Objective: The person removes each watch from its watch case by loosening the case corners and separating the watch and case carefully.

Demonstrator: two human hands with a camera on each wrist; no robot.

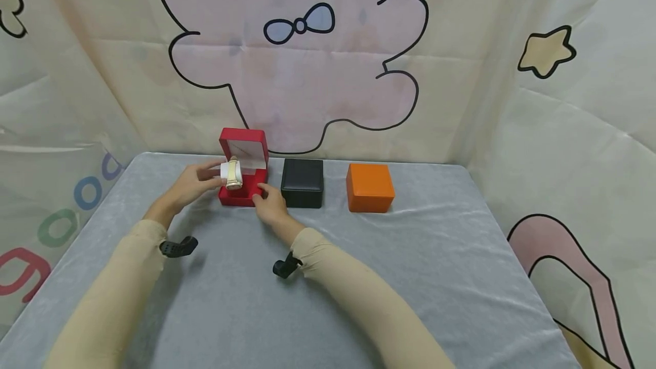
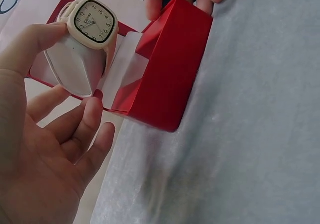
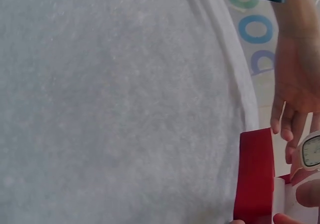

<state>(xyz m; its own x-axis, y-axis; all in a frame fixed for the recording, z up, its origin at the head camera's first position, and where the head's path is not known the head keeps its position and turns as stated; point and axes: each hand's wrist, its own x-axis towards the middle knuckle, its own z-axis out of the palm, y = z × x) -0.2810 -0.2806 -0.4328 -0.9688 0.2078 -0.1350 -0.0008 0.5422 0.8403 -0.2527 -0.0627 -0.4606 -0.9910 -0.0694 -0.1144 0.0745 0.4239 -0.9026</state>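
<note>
A cream wristwatch [image 2: 95, 22] with a squarish dial is wrapped round a white cushion [image 2: 77, 67]. My left hand [image 1: 188, 188] holds the cushion at its side between thumb and fingers, above the base of the red watch box [image 1: 233, 199]. The box's lid [image 1: 258, 144] stands raised at the back, its lining white. My right hand [image 1: 271, 208] grips the right front corner of the base, with fingertips over its wall in the left wrist view. In the right wrist view, the watch and the left hand [image 3: 297, 79] appear beside the box wall [image 3: 255, 174].
Right of the red box stands a closed black box [image 1: 302, 184], close to my right hand. Farther right is an orange box [image 1: 370, 188]. All are on a grey cloth-covered table [image 1: 246, 300], with a printed curtain [image 1: 328, 84] behind its back edge.
</note>
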